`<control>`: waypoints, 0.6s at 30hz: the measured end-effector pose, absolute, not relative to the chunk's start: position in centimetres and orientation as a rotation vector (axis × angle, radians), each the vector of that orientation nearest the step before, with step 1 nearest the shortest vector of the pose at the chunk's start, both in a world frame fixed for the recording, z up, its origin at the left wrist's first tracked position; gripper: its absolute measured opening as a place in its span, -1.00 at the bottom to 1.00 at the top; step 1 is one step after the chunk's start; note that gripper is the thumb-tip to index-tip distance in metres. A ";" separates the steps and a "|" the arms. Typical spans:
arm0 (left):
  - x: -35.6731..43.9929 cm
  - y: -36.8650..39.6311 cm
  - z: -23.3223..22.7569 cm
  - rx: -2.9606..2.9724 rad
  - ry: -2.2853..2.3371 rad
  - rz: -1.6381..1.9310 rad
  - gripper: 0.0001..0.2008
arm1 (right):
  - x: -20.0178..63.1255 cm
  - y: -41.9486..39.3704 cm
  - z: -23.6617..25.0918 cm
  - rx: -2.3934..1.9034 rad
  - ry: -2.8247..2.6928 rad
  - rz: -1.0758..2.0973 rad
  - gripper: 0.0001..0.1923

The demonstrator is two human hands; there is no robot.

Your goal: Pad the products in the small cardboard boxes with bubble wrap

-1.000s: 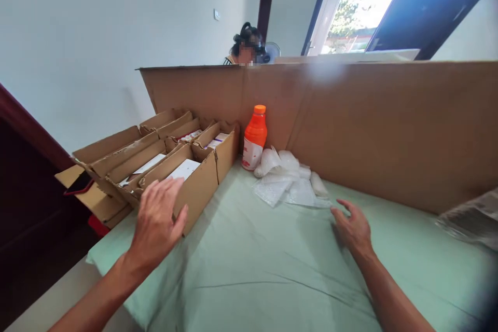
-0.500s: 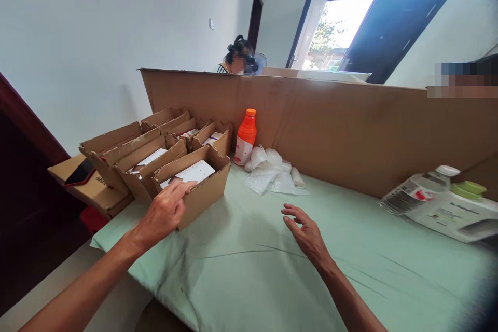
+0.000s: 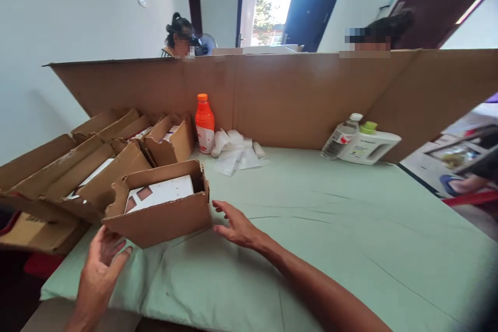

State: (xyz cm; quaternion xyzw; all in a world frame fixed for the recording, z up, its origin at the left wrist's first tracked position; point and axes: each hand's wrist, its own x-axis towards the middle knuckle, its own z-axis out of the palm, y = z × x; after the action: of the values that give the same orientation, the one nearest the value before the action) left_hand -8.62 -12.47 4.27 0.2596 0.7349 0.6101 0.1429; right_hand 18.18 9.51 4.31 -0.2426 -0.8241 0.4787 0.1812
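1. A brown cardboard box [image 3: 167, 224] is on the green cloth [image 3: 330, 249], left of the middle of the frame. A white pack [image 3: 169, 190] lies inside it.
2. The left hand [image 3: 110, 251], at the lower left, is part open, with its thumb away from its fingers. It is at the box's left end, but I cannot tell if it touches.
3. The right hand [image 3: 229, 225], near the middle, is open and has hold of nothing. Its fingers are just beside the box's right end.
4. More boxes [image 3: 116, 171] sit at the left.
5. An orange bottle [image 3: 204, 119] stands by crumpled plastic [image 3: 237, 158] near the middle.
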 end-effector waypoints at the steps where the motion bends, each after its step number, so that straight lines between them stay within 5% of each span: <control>1: -8.2 -11.8 3.8 0.699 2.045 1.762 -0.09 | 17.7 9.3 4.2 -0.663 -2.336 1.351 -0.21; 8: -4.3 -7.1 3.3 0.730 1.838 1.806 -0.32 | 19.7 8.5 3.7 -0.748 -2.165 1.245 -0.19; 18: 3.2 -0.9 0.7 0.984 1.690 1.586 -0.30 | 30.7 7.3 3.2 -1.251 -1.945 0.898 -0.46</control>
State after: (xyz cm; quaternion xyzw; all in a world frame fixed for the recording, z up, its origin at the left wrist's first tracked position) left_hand 3.15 -0.92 0.71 0.3721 0.6388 0.5996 0.3066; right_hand 30.70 7.34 3.18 -0.4771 -0.7417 0.3423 0.3241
